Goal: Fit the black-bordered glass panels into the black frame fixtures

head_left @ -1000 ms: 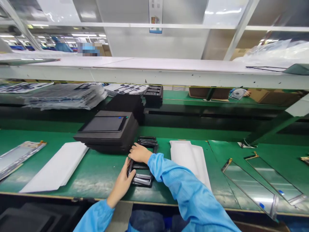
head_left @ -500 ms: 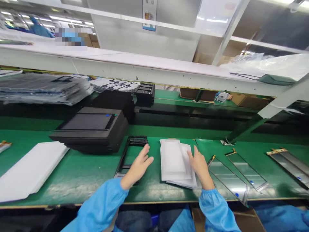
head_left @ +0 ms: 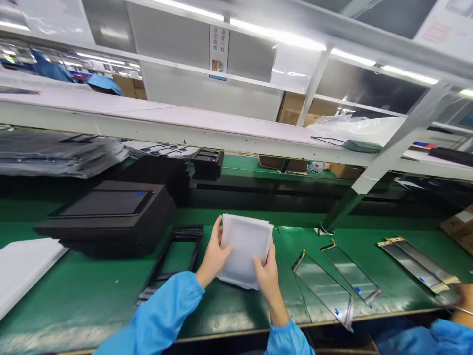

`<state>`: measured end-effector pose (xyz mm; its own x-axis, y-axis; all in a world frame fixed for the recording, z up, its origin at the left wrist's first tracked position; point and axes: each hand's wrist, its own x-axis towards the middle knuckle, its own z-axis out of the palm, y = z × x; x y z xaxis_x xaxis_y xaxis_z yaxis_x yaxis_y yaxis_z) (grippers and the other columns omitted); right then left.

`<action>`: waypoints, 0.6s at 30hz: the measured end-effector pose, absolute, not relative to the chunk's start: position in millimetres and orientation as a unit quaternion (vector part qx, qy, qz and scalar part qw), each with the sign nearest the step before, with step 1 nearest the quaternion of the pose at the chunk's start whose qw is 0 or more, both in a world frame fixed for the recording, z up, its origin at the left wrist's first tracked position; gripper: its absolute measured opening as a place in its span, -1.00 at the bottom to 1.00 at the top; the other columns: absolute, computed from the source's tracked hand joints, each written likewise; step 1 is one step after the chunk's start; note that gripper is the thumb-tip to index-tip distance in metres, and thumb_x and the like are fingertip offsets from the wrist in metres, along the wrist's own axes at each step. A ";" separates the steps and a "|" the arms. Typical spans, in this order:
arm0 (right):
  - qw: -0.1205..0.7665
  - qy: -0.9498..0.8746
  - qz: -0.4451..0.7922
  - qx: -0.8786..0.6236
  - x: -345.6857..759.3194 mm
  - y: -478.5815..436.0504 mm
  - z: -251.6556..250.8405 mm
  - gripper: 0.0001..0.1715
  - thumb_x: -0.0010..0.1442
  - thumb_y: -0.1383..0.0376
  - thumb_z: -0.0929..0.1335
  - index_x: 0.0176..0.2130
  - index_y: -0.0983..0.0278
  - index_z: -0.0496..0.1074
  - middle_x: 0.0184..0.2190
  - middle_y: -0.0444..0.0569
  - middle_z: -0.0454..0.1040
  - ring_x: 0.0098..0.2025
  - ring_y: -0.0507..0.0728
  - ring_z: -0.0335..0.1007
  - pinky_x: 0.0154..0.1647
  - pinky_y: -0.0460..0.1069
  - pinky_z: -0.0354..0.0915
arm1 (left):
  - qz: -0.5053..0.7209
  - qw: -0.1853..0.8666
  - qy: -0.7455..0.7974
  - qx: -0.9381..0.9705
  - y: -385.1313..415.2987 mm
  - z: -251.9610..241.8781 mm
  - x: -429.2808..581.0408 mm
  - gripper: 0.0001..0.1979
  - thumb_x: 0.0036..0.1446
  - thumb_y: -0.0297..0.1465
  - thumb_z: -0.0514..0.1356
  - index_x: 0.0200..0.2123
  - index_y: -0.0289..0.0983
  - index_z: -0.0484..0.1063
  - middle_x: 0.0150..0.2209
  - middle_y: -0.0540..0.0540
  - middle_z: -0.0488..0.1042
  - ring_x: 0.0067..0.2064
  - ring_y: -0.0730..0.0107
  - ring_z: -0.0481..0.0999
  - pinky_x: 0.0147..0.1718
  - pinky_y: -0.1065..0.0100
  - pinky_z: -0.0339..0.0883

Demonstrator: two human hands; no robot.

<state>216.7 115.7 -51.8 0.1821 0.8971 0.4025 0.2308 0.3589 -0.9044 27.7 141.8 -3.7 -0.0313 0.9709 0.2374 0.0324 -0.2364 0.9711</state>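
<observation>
A small stack of thin white foam sheets (head_left: 244,246) is held between both hands, just above the green bench. My left hand (head_left: 214,257) is closed on its left edge, thumb on the front and fingers behind. On the lower right edge, my right hand (head_left: 268,277) grips the same stack, thumb in front. Black plastic frames (head_left: 195,232) lie on the bench left of my left hand. To the right of my right hand rest two framed glass panels, a nearer glass panel (head_left: 323,283) and a farther glass panel (head_left: 349,271).
Black foam trays (head_left: 121,224) are stacked at the left with a dark screen (head_left: 105,203) on top. White sheets (head_left: 25,268) lie at far left. More panels (head_left: 414,264) lie right, near another person's hand (head_left: 465,298). A slanted post (head_left: 347,207) and a shelf edge (head_left: 207,140) cross behind.
Both hands, open on either side of the white foam sheets before, have closed on them. The stack is now squared together and raised. The head view has shifted to the right.
</observation>
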 end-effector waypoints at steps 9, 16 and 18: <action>0.652 -0.542 0.380 -0.370 213.0 92.3 -16.4 0.15 0.30 -0.27 0.26 0.57 0.18 -0.19 0.48 0.25 0.20 0.46 0.44 0.22 0.38 0.35 0.26 | 0.559 0.451 0.401 0.569 113.9 16.9 11.6 0.14 0.14 -0.03 0.42 0.57 -0.16 -0.16 0.50 -0.36 0.19 0.46 -0.16 0.27 0.40 0.03 0.18; 0.680 -0.480 0.386 -0.399 218.2 110.4 18.5 -0.52 0.23 -0.02 0.46 0.00 0.22 0.62 -0.02 0.15 0.67 0.03 0.34 0.60 0.07 0.19 0.45 | 0.587 0.436 0.386 0.562 123.3 23.9 9.5 0.12 0.11 -0.05 0.46 0.55 -0.12 -0.07 0.47 -0.33 0.25 0.50 -0.18 0.20 0.40 -0.02 0.20; 0.697 -0.452 0.367 -0.418 211.9 114.9 22.9 -0.70 0.21 0.07 0.47 -0.24 0.24 0.66 -0.13 0.10 0.68 -0.07 0.29 0.59 0.00 0.16 0.44 | 0.594 0.440 0.387 0.551 123.2 22.8 11.4 0.12 0.10 -0.06 0.47 0.55 -0.11 -0.08 0.46 -0.33 0.27 0.47 -0.19 0.26 0.39 -0.04 0.23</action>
